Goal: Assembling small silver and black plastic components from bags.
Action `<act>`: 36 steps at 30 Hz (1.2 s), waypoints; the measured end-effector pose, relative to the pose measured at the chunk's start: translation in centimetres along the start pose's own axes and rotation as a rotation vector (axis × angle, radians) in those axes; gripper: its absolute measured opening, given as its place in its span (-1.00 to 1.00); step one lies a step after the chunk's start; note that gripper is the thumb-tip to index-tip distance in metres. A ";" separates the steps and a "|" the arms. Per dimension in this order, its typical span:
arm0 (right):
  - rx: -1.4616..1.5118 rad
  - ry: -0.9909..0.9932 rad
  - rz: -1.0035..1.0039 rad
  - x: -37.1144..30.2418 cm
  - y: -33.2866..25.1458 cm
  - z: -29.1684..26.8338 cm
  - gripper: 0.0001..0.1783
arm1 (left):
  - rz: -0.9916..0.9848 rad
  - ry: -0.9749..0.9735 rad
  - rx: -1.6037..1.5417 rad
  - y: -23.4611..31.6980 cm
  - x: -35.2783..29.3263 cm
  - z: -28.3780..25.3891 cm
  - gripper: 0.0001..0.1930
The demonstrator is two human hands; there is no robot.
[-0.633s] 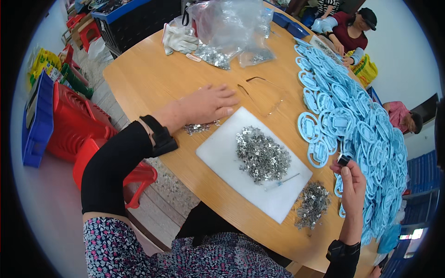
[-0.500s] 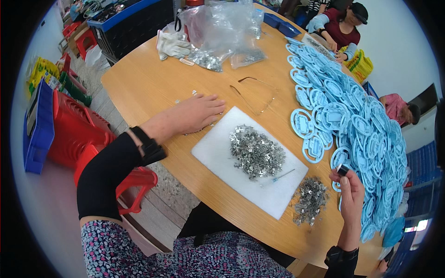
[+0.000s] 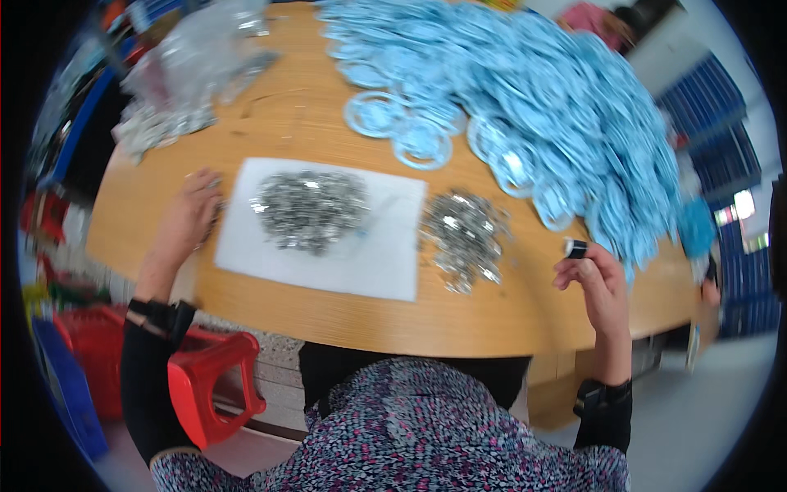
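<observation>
My left hand (image 3: 188, 211) lies on the table just left of a white foam sheet (image 3: 385, 275), fingers stretched out; some small bits show along its edge. A heap of small shiny metal pieces (image 3: 311, 209) sits on the sheet, beside a thin blurred tool that I cannot name. To the sheet's right, a second metal heap (image 3: 466, 238) lies on bare wood. My right hand (image 3: 600, 287) is raised over the table's right part, fingers curled. A small black band with a pale end (image 3: 576, 248) is at its fingertips; whether worn or held, I cannot tell.
Many light-blue oval plastic parts (image 3: 525, 90) are piled across the back and right of the wooden table (image 3: 344, 328). Clear plastic bags (image 3: 193, 57), a pale glove (image 3: 143, 131) and glasses (image 3: 279, 102) lie back left. A red stool (image 3: 215, 385) stands by the near left edge.
The view has turned to the right, so the sheet and heaps appear farther left and squarer. My left hand stays beside the sheet; my right hand stays raised with the black band at its fingertips.
</observation>
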State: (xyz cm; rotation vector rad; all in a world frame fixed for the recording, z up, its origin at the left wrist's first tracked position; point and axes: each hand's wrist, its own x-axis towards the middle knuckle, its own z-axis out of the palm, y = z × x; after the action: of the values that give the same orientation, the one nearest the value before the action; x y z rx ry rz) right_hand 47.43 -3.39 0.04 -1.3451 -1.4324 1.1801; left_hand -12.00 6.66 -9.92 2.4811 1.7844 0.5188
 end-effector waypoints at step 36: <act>-0.527 -0.872 -0.076 4.7 18.5 12.8 -0.51 | 0.192 -0.144 -0.315 27.7 -2.3 6.6 -0.70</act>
State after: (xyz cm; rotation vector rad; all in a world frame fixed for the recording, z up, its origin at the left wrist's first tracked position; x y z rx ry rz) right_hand 38.72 -0.11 -20.95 -1.1092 -2.5275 1.4846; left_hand 14.63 -3.72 -10.48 2.4088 1.3072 0.5650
